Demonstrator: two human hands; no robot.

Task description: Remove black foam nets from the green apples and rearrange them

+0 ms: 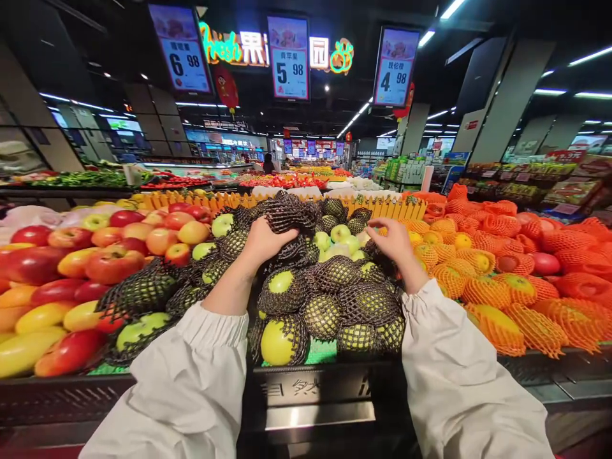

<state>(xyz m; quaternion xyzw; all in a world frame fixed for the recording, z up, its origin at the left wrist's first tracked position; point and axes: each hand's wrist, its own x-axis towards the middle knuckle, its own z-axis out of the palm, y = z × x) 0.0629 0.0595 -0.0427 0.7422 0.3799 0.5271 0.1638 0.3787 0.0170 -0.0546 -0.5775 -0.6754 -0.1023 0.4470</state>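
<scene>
Green apples (340,233) lie heaped in the middle bin, many wrapped in black foam net sleeves (368,303). My left hand (262,243) is closed on a bunch of black net sleeves (287,213) near the back of the heap. My right hand (393,241) hovers over the pile's right side with its fingers curled in a pinch; what it holds, if anything, is hidden. Both arms wear white sleeves.
Red and yellow apples (115,264) fill the bin at left. Fruit in orange net sleeves (497,287) fills the bin at right. A yellow picket divider (387,207) runs behind. Price signs (289,57) hang overhead. The stand's dark metal front edge (315,389) is near me.
</scene>
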